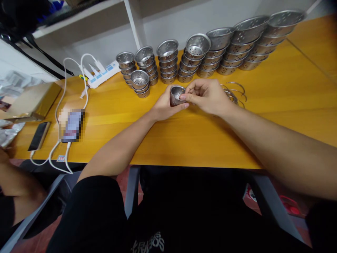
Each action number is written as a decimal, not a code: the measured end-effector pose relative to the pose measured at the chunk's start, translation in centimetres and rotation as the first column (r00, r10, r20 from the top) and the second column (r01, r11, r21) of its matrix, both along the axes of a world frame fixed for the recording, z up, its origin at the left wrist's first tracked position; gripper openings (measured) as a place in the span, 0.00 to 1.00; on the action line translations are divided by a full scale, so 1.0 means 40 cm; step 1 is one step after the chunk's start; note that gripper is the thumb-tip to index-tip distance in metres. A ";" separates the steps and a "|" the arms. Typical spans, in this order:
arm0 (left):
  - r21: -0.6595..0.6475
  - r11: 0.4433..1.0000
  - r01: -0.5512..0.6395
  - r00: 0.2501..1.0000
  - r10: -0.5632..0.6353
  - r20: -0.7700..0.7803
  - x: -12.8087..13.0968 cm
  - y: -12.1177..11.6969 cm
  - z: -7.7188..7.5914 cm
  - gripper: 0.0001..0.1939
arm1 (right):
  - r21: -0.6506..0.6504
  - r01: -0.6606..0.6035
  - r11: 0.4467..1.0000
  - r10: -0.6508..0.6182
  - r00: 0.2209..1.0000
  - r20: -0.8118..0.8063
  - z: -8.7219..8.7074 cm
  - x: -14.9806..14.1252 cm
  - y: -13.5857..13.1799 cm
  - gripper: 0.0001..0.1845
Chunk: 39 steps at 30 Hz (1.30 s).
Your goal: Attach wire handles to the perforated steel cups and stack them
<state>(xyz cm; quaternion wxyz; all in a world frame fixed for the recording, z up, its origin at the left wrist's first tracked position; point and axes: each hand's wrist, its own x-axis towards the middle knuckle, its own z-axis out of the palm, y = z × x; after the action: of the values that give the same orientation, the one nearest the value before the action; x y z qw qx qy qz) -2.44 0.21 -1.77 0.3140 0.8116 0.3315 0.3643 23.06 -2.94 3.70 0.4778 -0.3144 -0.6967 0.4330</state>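
My left hand (165, 104) is wrapped round a small perforated metal cup (177, 94) just above the wooden table (168, 140). My right hand (202, 95) pinches at the cup's right rim, thumb and forefinger together; whether a small part sits between them is too fine to make out. Several thin curved metal rings (235, 94) lie on the table behind and to the right of my right wrist. Just beyond my left hand stands a short stack of matching cups (140, 80).
Tall stacks of perforated cups (167, 61) form a row along the back. To the left are a white power strip (104, 74), white cables, a phone (73, 125), another phone (39, 136) and a box (33, 102). Another person's arm (21, 179) shows at the left edge.
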 end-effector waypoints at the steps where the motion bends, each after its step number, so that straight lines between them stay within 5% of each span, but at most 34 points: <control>1: -0.001 1.000 0.000 1.000 0.000 0.006 0.001 0.000 -0.001 0.52 | 0.020 0.002 1.000 -0.002 1.000 0.017 -0.002 0.004 0.001 0.36; 7: 0.007 0.999 -0.036 0.999 0.035 0.033 0.001 0.015 -0.017 0.55 | 0.267 0.151 0.952 -0.192 0.972 0.134 -0.010 0.035 0.012 0.28; 14: 0.020 0.998 -0.059 0.998 0.058 0.038 -0.005 0.023 -0.025 0.55 | 0.403 0.056 0.913 -0.176 0.948 0.266 0.004 0.057 0.008 0.07; 23: 0.074 0.997 -0.023 0.999 0.020 0.032 -0.014 0.029 -0.029 0.55 | 0.398 -0.089 0.913 -0.048 0.946 0.321 -0.043 0.047 0.023 0.17; 27: 0.141 0.990 -0.003 1.000 -0.002 0.031 -0.013 0.030 -0.036 0.51 | 0.392 -0.125 0.912 -0.009 0.946 0.324 -0.029 0.045 0.014 0.20; 34: 0.429 0.877 -0.216 0.974 0.224 0.034 -0.078 0.027 0.056 0.51 | 0.503 0.076 0.861 -0.175 0.973 0.151 0.022 0.058 -0.016 0.24; 39: 0.445 0.786 -0.430 0.902 0.398 0.168 -0.202 0.053 0.146 0.55 | 0.477 0.141 0.868 -0.244 0.956 0.161 0.005 0.064 -0.001 0.21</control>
<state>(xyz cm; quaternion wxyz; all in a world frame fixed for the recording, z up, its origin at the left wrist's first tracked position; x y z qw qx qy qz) -10.52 2.33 4.09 0.0300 0.7583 0.3923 0.5198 25.63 -2.97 3.89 0.5011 -0.3054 -0.7919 0.1687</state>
